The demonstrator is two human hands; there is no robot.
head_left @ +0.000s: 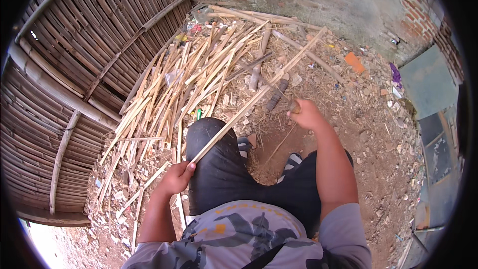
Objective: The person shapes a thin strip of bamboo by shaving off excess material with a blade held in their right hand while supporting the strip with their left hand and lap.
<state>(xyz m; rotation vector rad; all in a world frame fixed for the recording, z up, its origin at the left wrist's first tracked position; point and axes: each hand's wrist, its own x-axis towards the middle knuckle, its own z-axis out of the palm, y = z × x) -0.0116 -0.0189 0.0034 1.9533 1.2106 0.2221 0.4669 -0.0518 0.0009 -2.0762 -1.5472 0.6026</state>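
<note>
From where I stand, the dark ridged block on the ground is the best marker. Below and left of it, the left hand is closed round the near end of a long pale strip, which slants up across the left knee, passes the block's left side — whether it touches I cannot tell — and runs on beyond it. Just right of the block, the right hand is curled round a short brown thing; I cannot make out what kind. The worry, to my mind, is that one-ended hold: so long and thin a strip could twist or slide off the knee, and a rough edge might drive a splinter into the left palm. Its far end, up past the block, might snag on the thin stick there and spring back. And if that brown thing hides an edge, a slip could reach the knee — the block gives no shield.
</note>
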